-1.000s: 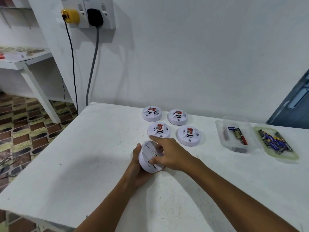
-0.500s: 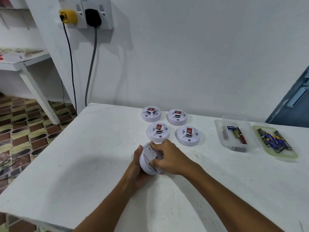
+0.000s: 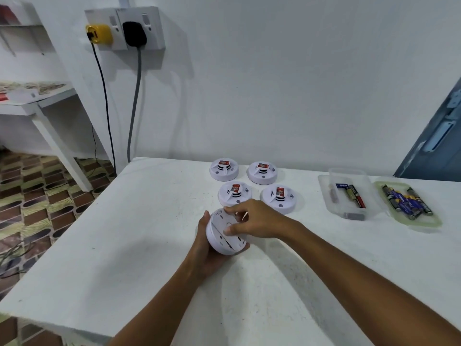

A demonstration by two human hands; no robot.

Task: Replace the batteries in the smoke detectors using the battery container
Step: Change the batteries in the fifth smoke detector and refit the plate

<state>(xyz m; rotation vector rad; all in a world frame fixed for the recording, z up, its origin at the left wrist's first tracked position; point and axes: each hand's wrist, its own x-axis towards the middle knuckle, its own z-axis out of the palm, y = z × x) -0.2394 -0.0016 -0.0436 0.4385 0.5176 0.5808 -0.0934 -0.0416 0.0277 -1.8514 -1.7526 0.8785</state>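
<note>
White matte tabletop [image 3: 124,245] against a white wall; its left edge drops off to a patterned tile floor [image 3: 32,196], with broad bare surface at near left and near right. Four round white plastic smoke detectors [image 3: 234,194] sit in a two-by-two cluster toward the far centre, each with a red label on top. A fifth smoke detector [image 3: 222,237] is tilted on edge just near of the cluster: left hand [image 3: 207,253] cups its underside, grip curled round the rim; right hand [image 3: 252,221] pinches its upper face with fingertips and thumb. At far right, a clear plastic battery container [image 3: 349,196] holds a few cells; beside it, its green-tinted lid [image 3: 424,221] carries loose cylindrical batteries [image 3: 406,201].
</note>
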